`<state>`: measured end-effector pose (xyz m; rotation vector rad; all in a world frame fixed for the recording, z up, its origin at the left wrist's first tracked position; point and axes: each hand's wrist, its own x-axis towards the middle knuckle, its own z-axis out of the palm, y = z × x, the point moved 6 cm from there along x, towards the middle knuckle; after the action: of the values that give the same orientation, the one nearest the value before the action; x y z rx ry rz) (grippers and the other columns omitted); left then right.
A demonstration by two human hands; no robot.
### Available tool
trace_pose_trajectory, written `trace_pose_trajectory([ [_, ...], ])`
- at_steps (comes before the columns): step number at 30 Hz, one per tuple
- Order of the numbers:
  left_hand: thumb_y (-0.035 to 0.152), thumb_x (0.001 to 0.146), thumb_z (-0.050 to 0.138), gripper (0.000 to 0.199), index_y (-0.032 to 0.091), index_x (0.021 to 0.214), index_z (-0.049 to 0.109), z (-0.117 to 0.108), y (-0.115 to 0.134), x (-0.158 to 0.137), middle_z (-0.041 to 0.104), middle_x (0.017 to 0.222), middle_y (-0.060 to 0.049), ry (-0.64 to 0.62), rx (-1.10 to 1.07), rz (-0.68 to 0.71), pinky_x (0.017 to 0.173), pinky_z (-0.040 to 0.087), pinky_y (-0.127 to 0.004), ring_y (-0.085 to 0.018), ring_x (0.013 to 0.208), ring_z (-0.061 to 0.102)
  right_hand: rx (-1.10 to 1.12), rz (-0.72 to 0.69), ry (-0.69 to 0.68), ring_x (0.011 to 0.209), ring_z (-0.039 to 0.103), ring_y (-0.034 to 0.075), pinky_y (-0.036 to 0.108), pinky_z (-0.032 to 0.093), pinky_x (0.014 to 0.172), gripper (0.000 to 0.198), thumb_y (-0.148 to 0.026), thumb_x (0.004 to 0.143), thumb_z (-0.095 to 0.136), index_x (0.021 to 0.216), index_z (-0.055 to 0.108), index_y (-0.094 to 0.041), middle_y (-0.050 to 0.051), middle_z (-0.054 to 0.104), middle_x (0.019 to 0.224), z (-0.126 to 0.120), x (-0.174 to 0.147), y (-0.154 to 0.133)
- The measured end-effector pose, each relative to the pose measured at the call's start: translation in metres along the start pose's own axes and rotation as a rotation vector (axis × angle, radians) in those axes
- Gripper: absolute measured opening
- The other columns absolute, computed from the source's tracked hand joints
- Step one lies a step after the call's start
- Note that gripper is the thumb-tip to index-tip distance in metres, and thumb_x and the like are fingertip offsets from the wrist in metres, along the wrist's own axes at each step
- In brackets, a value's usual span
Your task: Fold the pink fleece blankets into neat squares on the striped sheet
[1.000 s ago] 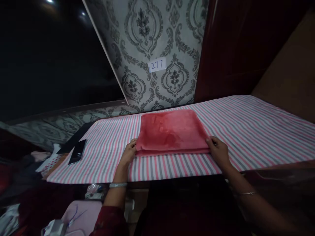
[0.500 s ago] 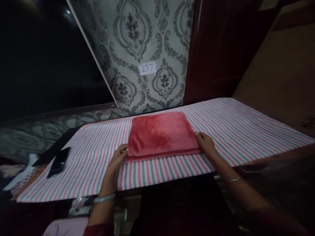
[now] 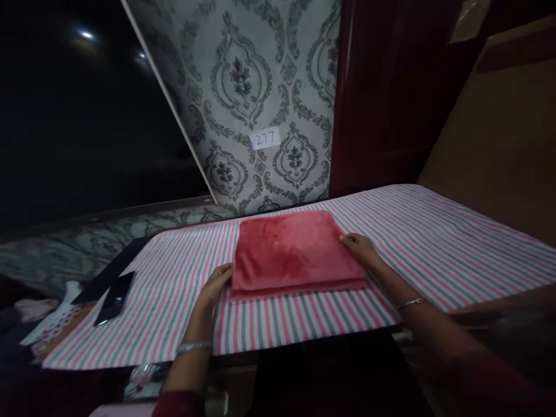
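A folded red plush cloth lies flat on a striped cover, its layered fold toward me. My left hand is at its left edge, fingers together and closed on the side of the fabric. On the opposite side, my right hand pinches the right edge between thumb and fingers. The undersides of the cloth's edges and some fingertips are hidden.
A dark phone lies on the cover at the left. Behind stand a large black screen and a patterned wall with a paper label. A brown panel borders the right side. Fabrics are heaped at the far left.
The camera view has shifted, so the whole scene sits lower and slightly right. My right hand has slid a little farther up the cloth's right edge; the cloth stays folded.
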<state>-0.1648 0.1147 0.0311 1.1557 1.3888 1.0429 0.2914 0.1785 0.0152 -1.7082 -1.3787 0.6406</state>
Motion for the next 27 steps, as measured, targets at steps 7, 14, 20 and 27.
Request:
trace_pose_trajectory([
  [7,0.027,0.055,0.081,0.030,0.018,0.049,0.053,0.005,0.035,0.051,0.045,0.039,0.006,-0.102,0.007,-0.046,0.043,0.020,-0.021,-0.006,0.037,0.033,-0.022,0.096,-0.070,0.061,0.063,0.021,0.029,0.040,0.056,0.035,-0.042,0.086,0.056,0.061,0.066,-0.018,0.009,0.067,0.061,0.016,0.054,-0.021],
  [14,0.007,0.051,0.074,0.036,0.016,0.087,0.074,0.016,0.052,0.074,0.073,0.069,-0.002,-0.171,-0.169,0.006,0.068,0.054,-0.030,-0.019,0.069,0.070,-0.046,0.154,-0.041,0.055,0.062,0.023,0.032,0.043,0.054,0.032,-0.042,0.085,0.060,0.063,0.066,-0.020,0.008,0.063,0.055,0.032,0.086,-0.025],
  [20,0.011,0.053,0.085,0.053,0.016,0.105,0.073,0.021,0.054,0.099,0.078,0.083,-0.007,-0.106,-0.270,0.013,0.081,0.059,-0.038,-0.025,0.082,0.075,-0.085,0.114,-0.017,0.050,0.056,0.021,0.032,0.040,0.050,0.034,-0.049,0.083,0.061,0.067,0.067,-0.020,0.005,0.058,0.049,0.038,0.089,-0.023],
  [27,0.015,0.057,0.087,0.052,0.016,0.107,0.073,0.029,0.063,0.126,0.079,0.086,-0.007,-0.034,-0.299,0.025,0.077,0.061,-0.037,-0.025,0.079,0.075,-0.217,0.163,-0.018,0.073,0.068,0.029,0.035,0.047,0.064,0.043,-0.050,0.091,0.055,0.079,0.073,-0.013,0.015,0.067,0.069,0.034,0.096,-0.033],
])
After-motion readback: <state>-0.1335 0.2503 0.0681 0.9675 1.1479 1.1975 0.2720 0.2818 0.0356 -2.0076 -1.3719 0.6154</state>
